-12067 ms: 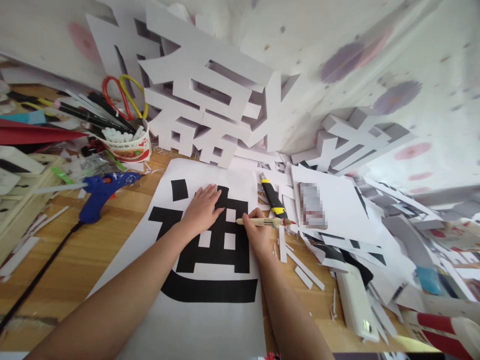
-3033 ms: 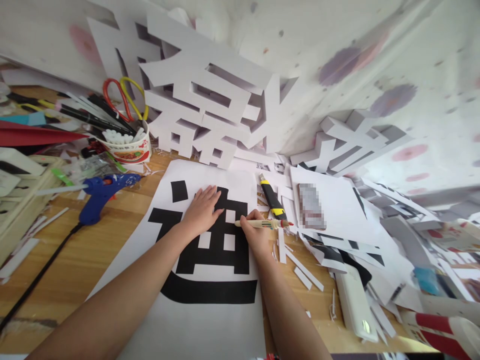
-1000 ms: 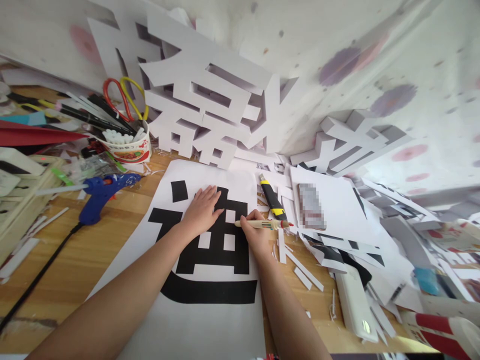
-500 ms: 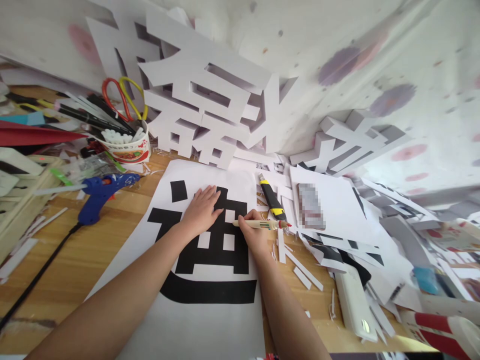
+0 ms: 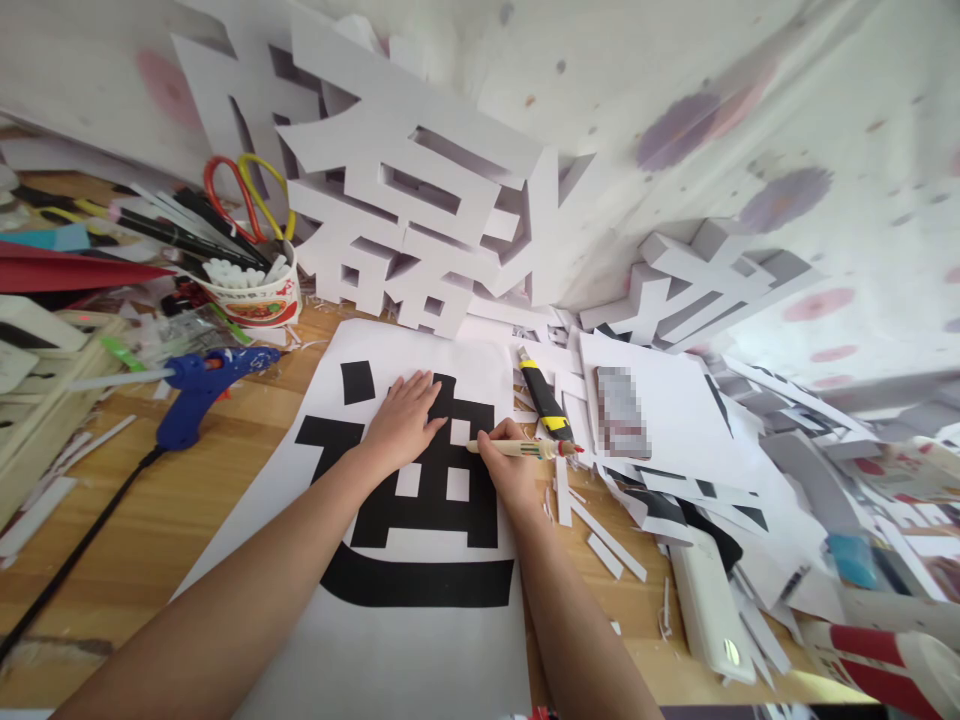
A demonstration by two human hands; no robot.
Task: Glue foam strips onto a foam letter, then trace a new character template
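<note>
A large white sheet [image 5: 300, 660] lies on the wooden table, with a black character [image 5: 420, 585] made of several thick strokes on it. My left hand [image 5: 405, 420] rests flat on the upper part of the character, fingers spread. In my right hand [image 5: 510, 465] is a cream multicolour pen [image 5: 529, 449], pinched by the fingers and held almost level, its tip at the right side of the character near a small white square. Whether the tip touches the surface I cannot tell.
A black-and-yellow utility knife [image 5: 544, 398] lies right of the sheet, near a blurred-out phone [image 5: 622, 412]. On the left are a blue glue gun [image 5: 184, 405] and a paper cup [image 5: 255, 300] of pens and scissors. White cut-out characters [image 5: 420, 150] stand behind. A white power bank [image 5: 712, 605] lies right.
</note>
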